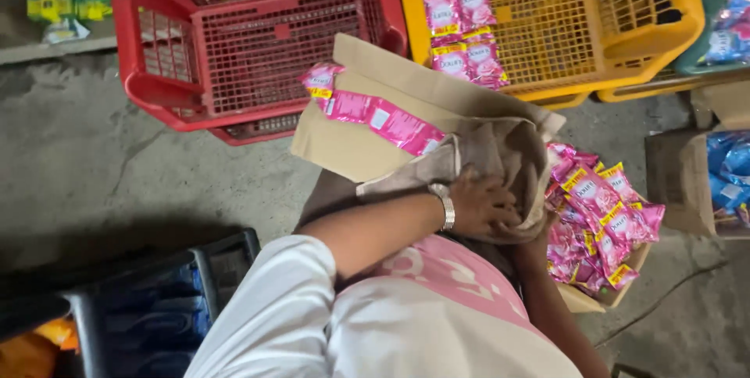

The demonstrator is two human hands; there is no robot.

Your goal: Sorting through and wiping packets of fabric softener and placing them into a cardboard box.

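Note:
My left hand (484, 206), a metal watch on its wrist, reaches across my body and grips a crumpled beige cloth (500, 155). The cloth lies over an open cardboard box (344, 144) on the floor. Many pink sachets (598, 206) fill the right side of the box. A strip of pink sachets (391, 120) lies on the box's raised flap. My right forearm (551, 308) runs up from the lower right toward the cloth. The right hand itself is hidden beneath the cloth and my left hand.
A red plastic crate (258, 42) stands beyond the box on the left, a yellow crate (562, 26) on the right with pink sachets (465, 26) hung over its rim. A carton of blue packets (730, 167) sits far right, a dark crate (156, 308) at lower left.

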